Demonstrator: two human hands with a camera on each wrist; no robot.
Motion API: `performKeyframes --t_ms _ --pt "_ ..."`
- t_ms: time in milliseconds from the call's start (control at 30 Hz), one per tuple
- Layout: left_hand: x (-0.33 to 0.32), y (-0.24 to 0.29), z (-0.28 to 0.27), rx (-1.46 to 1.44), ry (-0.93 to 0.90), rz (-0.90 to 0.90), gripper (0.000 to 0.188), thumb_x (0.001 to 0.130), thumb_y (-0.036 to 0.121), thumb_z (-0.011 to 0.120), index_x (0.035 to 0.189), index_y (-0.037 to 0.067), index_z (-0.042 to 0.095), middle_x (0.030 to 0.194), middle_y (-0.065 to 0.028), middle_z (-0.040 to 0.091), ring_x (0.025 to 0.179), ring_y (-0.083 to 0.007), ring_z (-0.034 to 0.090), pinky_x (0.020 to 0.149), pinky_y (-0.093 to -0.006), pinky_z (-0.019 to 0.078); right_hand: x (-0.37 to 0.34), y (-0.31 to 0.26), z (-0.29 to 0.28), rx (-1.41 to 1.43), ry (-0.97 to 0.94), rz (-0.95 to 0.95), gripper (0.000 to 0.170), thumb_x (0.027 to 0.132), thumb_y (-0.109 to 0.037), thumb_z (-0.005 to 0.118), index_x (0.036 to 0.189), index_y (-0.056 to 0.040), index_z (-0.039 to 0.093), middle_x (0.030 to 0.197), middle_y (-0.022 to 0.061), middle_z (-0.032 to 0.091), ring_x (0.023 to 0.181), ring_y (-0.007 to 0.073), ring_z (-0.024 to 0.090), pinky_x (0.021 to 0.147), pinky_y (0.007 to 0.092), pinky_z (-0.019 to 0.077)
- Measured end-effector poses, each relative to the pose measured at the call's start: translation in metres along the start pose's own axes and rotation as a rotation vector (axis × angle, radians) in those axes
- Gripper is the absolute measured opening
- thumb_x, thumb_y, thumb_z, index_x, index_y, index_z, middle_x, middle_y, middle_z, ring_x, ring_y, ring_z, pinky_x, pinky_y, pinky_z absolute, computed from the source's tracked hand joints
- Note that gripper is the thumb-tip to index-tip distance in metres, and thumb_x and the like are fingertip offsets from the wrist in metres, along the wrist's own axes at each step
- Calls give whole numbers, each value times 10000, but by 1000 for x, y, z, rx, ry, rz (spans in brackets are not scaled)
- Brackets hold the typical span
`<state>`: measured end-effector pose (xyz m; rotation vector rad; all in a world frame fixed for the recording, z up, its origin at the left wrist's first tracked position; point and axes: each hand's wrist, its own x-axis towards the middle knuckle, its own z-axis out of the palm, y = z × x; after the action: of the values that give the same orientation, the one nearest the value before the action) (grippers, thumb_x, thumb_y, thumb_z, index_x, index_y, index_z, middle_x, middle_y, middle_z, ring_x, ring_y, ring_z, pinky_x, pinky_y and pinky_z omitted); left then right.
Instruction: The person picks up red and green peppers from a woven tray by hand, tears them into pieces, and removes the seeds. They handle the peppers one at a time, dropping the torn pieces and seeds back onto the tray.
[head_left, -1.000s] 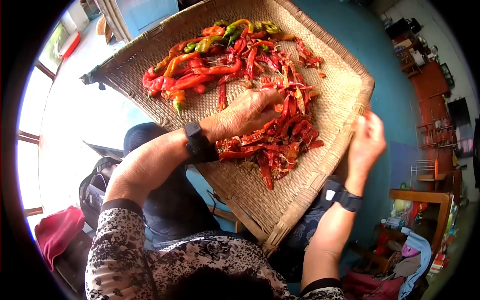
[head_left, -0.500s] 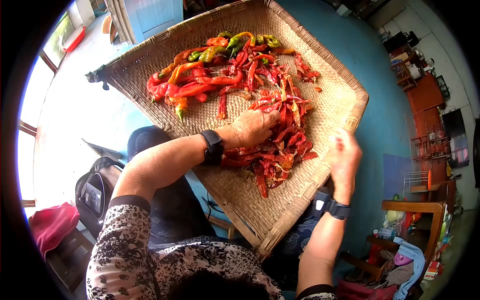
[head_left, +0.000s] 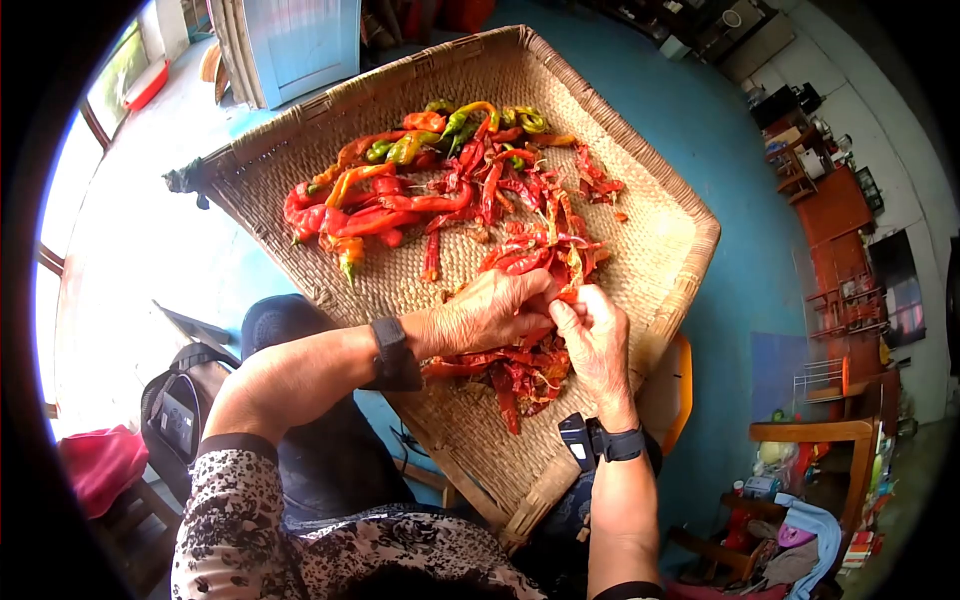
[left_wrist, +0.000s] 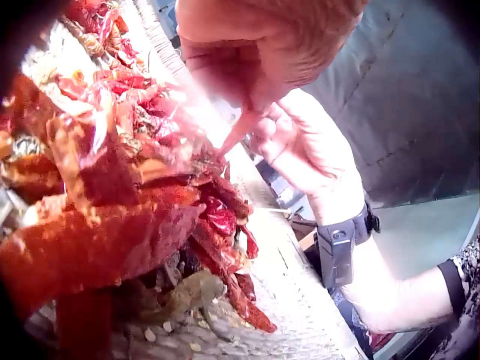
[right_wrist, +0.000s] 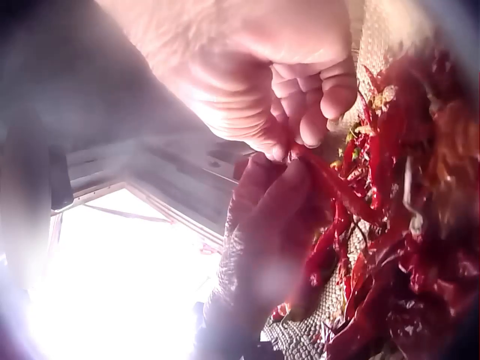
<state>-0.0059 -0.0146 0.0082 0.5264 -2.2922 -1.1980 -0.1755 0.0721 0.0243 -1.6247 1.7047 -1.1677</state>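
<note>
Over the dried red chili peppers [head_left: 512, 390], both hands meet in the head view. My left hand [head_left: 490, 315] and right hand [head_left: 600, 352] pinch one red chili pepper [right_wrist: 339, 186] between their thumbs and fingers, tips close together. In the right wrist view the pepper slants down from the fingertips toward the heap. The left wrist view has the left hand at the top, with the right hand beyond it. Brighter, plumper red and orange peppers [head_left: 350, 215] lie at the upper left, with green ones [head_left: 408, 148] among them.
A large square woven tray [head_left: 672, 290] with a raised rim holds the peppers and sits over the lap. Past its right rim shows an orange-edged object [head_left: 685, 390]. A black bag [head_left: 180, 410] stands at left; a wooden chair with cloths [head_left: 810, 540] is at lower right.
My right hand has come left from beyond the tray's right rim to meet the left hand. The left hand has shifted slightly down with a pepper, and the orange-edged object has come into view.
</note>
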Motion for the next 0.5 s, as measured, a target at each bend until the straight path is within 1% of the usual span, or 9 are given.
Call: performKeyframes --t_ms 33,67,133,233,333,367,433,467,500 --pt "1 -4 5 -78 24 60 230 834 91 670 1010 42 530 795 -113 636 750 -264 645 664 -370 507 0 -3 -2 3 94 -84 174 887 -184 655 887 -18 604 727 64 640 651 131 593 593 296 472" --pt "1 -5 8 -156 48 120 256 831 112 664 1016 35 505 779 -133 634 734 -325 640 654 -405 497 -1 -7 -8 5 164 -88 130 897 -141 642 865 -27 587 729 -30 544 646 49 486 559 213 409" --pt "2 -6 10 -25 -11 35 321 826 157 670 1074 44 500 875 -130 625 838 -332 622 689 -411 503 -1 -6 -37 -160 368 -172 150 913 -152 620 854 -18 588 717 -19 541 640 49 474 568 218 406" --pt "0 -20 20 484 45 350 315 822 226 649 1073 72 537 1067 -107 543 1036 -322 537 736 -397 515 -4 12 -85 -307 723 -128 155 940 -140 580 905 10 594 751 38 634 694 81 575 617 252 459" --pt "2 -23 28 650 -129 241 361 791 182 662 1121 89 549 1054 -92 570 1001 -303 577 779 -397 527 -23 34 -129 -431 751 116 150 912 -126 600 1004 -8 609 704 75 634 718 183 637 615 322 476" --pt "1 -19 24 611 -124 224 282 795 139 631 1066 85 574 976 -96 580 942 -293 601 718 -392 537 -27 33 -130 -434 753 122 150 912 -126 600 1004 -8 609 704 75 634 718 183 637 615 322 476" --pt "5 -20 20 582 -126 177 235 813 146 595 1035 76 564 973 -112 582 902 -301 614 697 -405 536 -35 31 -133 -960 658 525 221 880 -127 625 1077 -27 607 771 121 644 756 277 648 663 376 490" --pt "7 -21 17 558 -124 130 193 831 154 559 1003 68 554 970 -127 585 863 -309 627 675 -418 534 -36 40 -134 -962 654 529 221 880 -127 625 1077 -27 607 771 121 644 756 277 648 663 376 490" --pt "8 -22 15 510 -53 147 155 830 122 563 967 51 558 904 -130 600 787 -323 642 648 -420 536 -37 53 -135 -913 674 347 259 864 -124 638 1104 -34 605 811 137 641 751 298 638 681 392 490"
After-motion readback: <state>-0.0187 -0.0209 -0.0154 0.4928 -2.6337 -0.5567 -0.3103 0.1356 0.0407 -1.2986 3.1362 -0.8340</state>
